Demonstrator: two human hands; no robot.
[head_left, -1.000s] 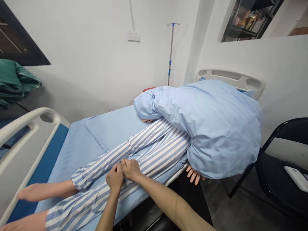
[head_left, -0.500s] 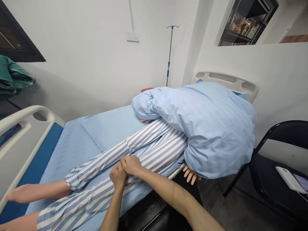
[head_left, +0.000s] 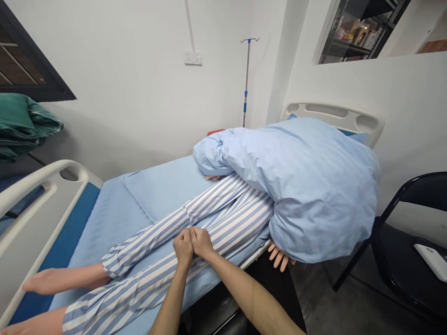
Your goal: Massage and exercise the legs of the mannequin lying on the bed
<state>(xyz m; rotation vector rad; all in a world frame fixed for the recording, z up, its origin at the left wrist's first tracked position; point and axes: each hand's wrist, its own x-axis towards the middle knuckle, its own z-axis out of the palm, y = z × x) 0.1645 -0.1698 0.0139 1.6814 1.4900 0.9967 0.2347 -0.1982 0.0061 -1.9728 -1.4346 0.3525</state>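
Note:
My left hand (head_left: 183, 248) and my right hand (head_left: 201, 242) are both closed into fists, side by side and touching. They are in front of the near leg of a lying figure that looks like a manikin, around the knee. No object shows between my hands, and I cannot tell whether they touch the striped trousers (head_left: 230, 223). A bare foot (head_left: 52, 280) shows at the left. A light blue quilt (head_left: 314, 186) is bunched over the figure's upper body, with a manikin hand (head_left: 278, 257) sticking out under its near edge.
The bed has a footboard (head_left: 75, 209) at left and a headboard (head_left: 328, 111) at the back right. An IV pole (head_left: 246, 79) stands by the wall. A black chair (head_left: 401, 242) with a white device (head_left: 432, 261) is at right. Green folded cloth (head_left: 24, 123) lies at far left.
My hands have shifted slightly right in view. The right fist, earlier overlapping the left one, is now beside it. The whole view has turned a little to the left.

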